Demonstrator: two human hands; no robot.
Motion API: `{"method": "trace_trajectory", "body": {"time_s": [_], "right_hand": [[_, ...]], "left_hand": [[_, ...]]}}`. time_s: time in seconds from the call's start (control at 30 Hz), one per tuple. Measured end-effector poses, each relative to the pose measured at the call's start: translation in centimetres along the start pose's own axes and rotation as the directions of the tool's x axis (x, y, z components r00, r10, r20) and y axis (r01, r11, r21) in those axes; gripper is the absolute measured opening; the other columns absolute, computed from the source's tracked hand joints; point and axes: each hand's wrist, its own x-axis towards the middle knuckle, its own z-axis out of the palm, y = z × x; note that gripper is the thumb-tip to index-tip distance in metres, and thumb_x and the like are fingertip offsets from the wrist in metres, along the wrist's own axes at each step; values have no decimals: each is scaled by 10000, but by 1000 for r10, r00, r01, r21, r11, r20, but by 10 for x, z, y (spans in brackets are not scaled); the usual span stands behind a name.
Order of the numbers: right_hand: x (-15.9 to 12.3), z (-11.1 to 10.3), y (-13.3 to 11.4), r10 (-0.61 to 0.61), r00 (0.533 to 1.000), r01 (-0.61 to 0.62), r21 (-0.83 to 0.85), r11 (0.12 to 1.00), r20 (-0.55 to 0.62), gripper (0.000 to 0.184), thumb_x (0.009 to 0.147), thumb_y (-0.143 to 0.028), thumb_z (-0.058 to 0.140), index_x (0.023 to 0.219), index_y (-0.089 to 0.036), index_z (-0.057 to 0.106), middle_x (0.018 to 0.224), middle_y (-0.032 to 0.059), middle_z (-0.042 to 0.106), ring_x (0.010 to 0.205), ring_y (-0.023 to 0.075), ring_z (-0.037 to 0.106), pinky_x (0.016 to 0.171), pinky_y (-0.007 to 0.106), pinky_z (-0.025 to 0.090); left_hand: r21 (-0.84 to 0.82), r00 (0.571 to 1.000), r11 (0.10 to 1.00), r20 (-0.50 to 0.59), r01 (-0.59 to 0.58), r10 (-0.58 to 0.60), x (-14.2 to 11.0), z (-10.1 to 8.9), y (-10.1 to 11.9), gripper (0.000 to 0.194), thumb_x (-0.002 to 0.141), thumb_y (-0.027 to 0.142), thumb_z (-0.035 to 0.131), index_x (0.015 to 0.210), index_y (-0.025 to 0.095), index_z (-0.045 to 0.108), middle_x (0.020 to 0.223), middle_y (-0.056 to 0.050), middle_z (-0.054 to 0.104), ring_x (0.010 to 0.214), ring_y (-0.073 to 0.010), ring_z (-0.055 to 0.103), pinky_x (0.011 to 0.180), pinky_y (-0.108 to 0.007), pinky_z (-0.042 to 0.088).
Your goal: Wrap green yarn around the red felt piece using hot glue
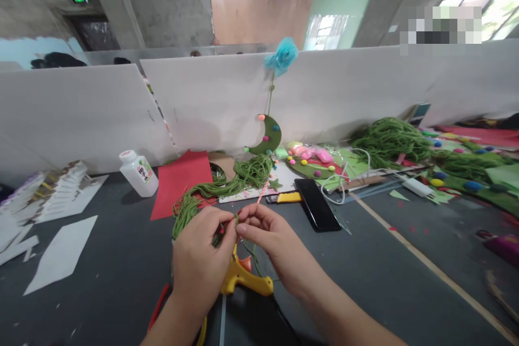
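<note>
My left hand (205, 254) and my right hand (271, 238) meet over the front of the table, fingertips pinched together. Between them is a bit of green yarn (237, 219), mostly covered by the fingers, and a thin green strand (255, 258) trails down below. Directly under the hands lies a yellow tool with a trigger (251, 280), which looks like a hot glue gun. A bundle of green yarn (186, 208) lies just behind my left hand. Past my right fingertips, a pink-and-white striped stick (263, 192) points away.
Behind are red felt (182, 181), a white bottle (138, 174), a yellow box cutter (288, 198) and a black phone (317, 205). A green crescent moon (268, 138) with pompoms leans on the white partition (211, 97), below a blue flower (284, 57). More yarn (391, 140) is piled at right.
</note>
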Motion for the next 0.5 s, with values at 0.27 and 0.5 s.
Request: {"method": "trace_trajectory", "body": {"time_s": [0.27, 0.5], "right_hand": [[-6, 1, -4, 83, 996, -83, -1, 997, 43, 141, 714, -204, 625, 826, -217, 541, 600, -75, 518, 468, 97, 520, 487, 223, 374], [-10, -2, -16, -311, 950, 239, -575, 782, -28, 15, 745, -207, 607, 760, -203, 605, 599, -59, 407, 557, 113, 395, 517, 230, 317]], "left_hand": [[-115, 981, 976, 79, 184, -176, 4, -5, -2, 104, 828, 203, 591, 751, 207, 659, 750, 0, 691, 719, -160, 628, 679, -257, 455], [-344, 852, 781, 258, 521, -455, 13, -15, -1, 102, 747, 301, 674, 693, 215, 680, 661, 28, 643, 653, -151, 552, 635, -242, 426]]}}
